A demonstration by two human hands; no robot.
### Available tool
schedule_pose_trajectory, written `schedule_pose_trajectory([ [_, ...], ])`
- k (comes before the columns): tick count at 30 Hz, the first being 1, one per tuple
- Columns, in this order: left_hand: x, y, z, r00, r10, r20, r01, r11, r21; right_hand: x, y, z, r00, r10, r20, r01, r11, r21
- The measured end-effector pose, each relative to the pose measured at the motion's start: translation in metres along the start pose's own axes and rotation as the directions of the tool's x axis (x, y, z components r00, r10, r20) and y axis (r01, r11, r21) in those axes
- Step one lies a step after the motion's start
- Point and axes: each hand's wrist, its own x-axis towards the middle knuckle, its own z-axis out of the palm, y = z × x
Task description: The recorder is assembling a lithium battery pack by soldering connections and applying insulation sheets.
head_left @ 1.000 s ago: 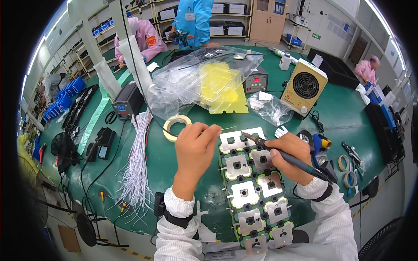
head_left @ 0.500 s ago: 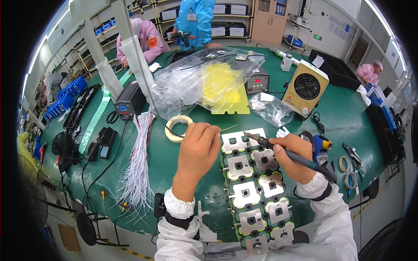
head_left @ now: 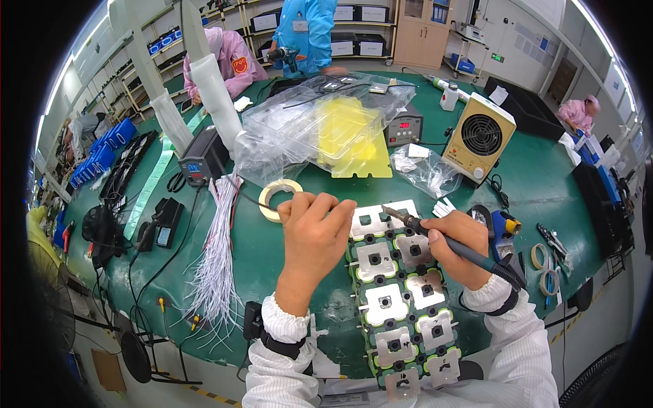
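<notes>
My right hand (head_left: pixel 460 248) is closed around the dark handle of a soldering iron (head_left: pixel 469 253). The iron's tip is at the white-silver plate (head_left: pixel 403 209) on the far end of a battery pack (head_left: pixel 407 275). This pack has green cell holders and two rows of square metal plates, and it stretches toward me. My left hand (head_left: pixel 316 238) is closed in a pinch just left of the far plate. A thin solder wire showed at its fingertips half a second ago; now the fingers hide it.
Left lie a tape roll (head_left: pixel 277 198), a bundle of white wires (head_left: pixel 216 262) and a soldering station (head_left: pixel 203 158). Plastic trays and yellow sheets (head_left: pixel 350 139) are behind; a fan unit (head_left: pixel 479 136) stands far right. An iron stand (head_left: pixel 503 231) and pliers (head_left: pixel 554 245) lie right. Co-workers are beyond.
My left hand has shifted slightly right, toward the far plate, and its fingers have turned. The thin wire at its fingertips has gone from sight. My right hand and the iron hold nearly still.
</notes>
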Motion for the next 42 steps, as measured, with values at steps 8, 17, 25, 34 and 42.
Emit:
schedule_pose_trajectory([
  [8,-0.005,-0.002,0.009,0.999,-0.019,0.036,0.024,0.991,-0.13,0.0,-0.004,-0.002,0.997,0.071,-0.041,-0.071,0.997,0.004],
  [17,-0.006,0.001,0.014,0.998,-0.024,0.064,0.032,0.99,-0.137,-0.003,0.0,-0.001,0.996,0.086,-0.03,-0.085,0.996,0.022],
  [25,-0.007,0.001,0.014,0.995,-0.034,0.093,0.048,0.988,-0.146,-0.003,0.0,0.0,0.996,0.087,-0.011,-0.086,0.996,0.02],
  [34,0.005,0.0,-0.013,0.992,-0.067,-0.105,0.07,0.997,0.024,-0.003,0.0,-0.006,0.994,0.076,-0.077,-0.075,0.997,0.014],
  [42,-0.002,0.012,-0.039,0.996,-0.05,-0.067,0.046,0.997,-0.055,-0.01,-0.01,-0.017,0.993,0.103,-0.059,-0.102,0.994,0.032],
])
